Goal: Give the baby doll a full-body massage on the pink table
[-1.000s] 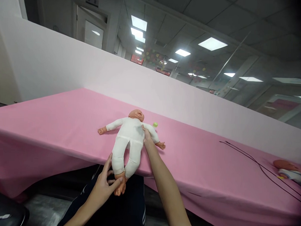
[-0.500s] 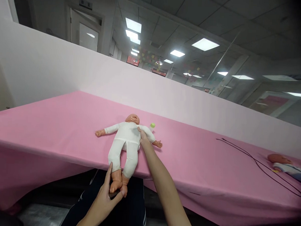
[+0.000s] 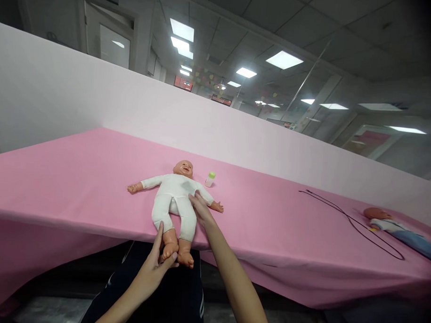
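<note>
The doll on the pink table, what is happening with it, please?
A person handles a baby doll that lies face up on the pink table. The left hand grips the doll's foot at the table edge, and the right hand rests on its side. A small bottle stands beside the head. A second doll and a black cable lie far right.

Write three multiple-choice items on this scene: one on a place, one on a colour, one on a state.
1. Where does the small bottle stand?
A. by the doll's head
B. at the doll's feet
C. on the floor

2. What colour is the tablecloth?
A. blue
B. pink
C. green

3. How does the doll lie?
A. face down
B. sitting up
C. on its back

Answers: 1 A, it stands just right of the head. 2 B, the cloth is pink. 3 C, its face points up; the left hand grips its foot and the right hand touches its side.
</note>
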A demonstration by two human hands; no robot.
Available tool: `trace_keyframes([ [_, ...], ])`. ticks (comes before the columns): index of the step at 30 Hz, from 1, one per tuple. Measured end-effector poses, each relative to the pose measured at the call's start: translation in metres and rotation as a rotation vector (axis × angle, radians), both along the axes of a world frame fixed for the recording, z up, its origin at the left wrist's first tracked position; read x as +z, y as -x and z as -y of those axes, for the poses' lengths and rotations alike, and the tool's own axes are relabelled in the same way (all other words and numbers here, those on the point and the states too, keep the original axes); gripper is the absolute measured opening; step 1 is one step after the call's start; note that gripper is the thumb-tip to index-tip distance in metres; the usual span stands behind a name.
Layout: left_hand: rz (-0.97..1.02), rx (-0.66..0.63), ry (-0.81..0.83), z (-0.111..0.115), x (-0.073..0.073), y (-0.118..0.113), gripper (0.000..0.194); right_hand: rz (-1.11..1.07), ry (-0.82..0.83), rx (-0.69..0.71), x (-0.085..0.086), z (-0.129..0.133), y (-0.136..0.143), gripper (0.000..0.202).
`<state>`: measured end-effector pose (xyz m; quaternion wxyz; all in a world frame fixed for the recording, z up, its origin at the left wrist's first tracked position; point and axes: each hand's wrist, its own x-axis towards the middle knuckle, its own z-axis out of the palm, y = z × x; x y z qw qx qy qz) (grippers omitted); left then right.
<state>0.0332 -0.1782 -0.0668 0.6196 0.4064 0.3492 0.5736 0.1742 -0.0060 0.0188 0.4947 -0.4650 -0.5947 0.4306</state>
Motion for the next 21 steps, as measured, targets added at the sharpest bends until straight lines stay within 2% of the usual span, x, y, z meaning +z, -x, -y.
trace_keyframes([
  [3,-0.012,-0.021,0.023,-0.009,-0.001,0.002,0.118,0.023,0.068,0.146,-0.015,0.025,-0.018,0.066],
  [5,-0.098,-0.051,0.034,-0.012,0.000,0.007,0.117,0.113,0.069,0.191,-0.019,0.041,-0.027,0.075],
  [10,-0.596,-0.106,-0.010,-0.004,0.017,0.038,0.103,0.233,-0.070,0.372,-0.015,0.070,-0.040,0.083],
  [13,-0.829,-0.047,-0.043,0.006,0.035,0.056,0.084,0.227,-0.073,0.361,-0.017,0.076,-0.045,0.082],
  [17,-1.078,0.165,-0.136,0.002,0.071,0.062,0.052,0.211,-0.059,0.350,-0.018,0.070,-0.051,0.072],
  [19,-1.032,0.186,-0.227,-0.014,0.092,0.053,0.050,0.224,-0.061,0.335,-0.013,0.062,-0.056,0.057],
  [21,-0.887,0.175,-0.328,-0.041,0.114,0.040,0.053,0.252,-0.051,0.261,-0.003,0.048,-0.062,0.051],
])
